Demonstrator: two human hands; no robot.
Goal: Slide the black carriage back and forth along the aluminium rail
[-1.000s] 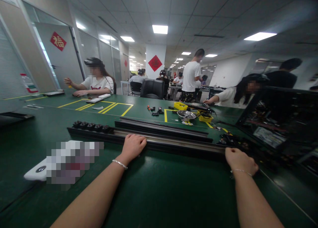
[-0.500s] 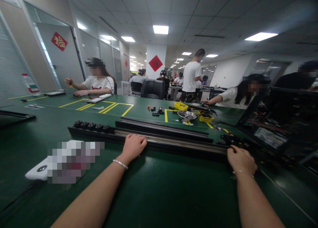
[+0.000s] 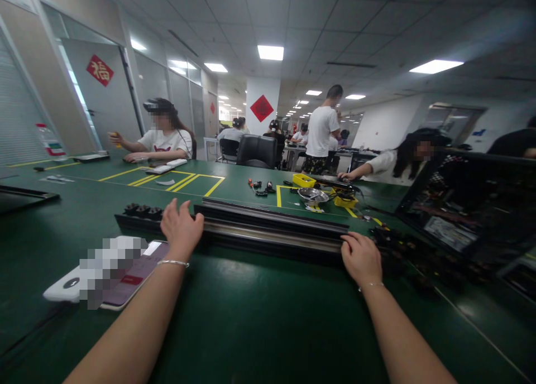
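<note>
**While the left hand [image 3: 181, 228] spreads beside the black blocks [image 3: 143, 210], the right hand [image 3: 363, 258] is at the rail's other end**

Across the middle of the green bench [image 3: 268, 328], a long black rail [image 3: 268, 239] with a pale metal groove lies roughly in line with the far edge. Three blocks show in a row at its left end; the left hand may hide others. A second rail [image 3: 272, 215] lies just behind, on the far-edge side.

The left hand is well spread, thumb apart from the fingers; whether it touches a block cannot be told. The right hand is loosely curled, its fingertips at the right part of the near rail, but whether they grip or merely rest on it is unclear.

Handling this well probably calls for light, even pressure from the right hand, so that the rail neither skids nor swings into its neighbour. The left hand does best to take a block by its sides, in line with the groove, since a sideways push could tip or jam it. The left forearm should clear the phone [image 3: 134, 278], which lies just beside it toward the bench's left edge.
</note>
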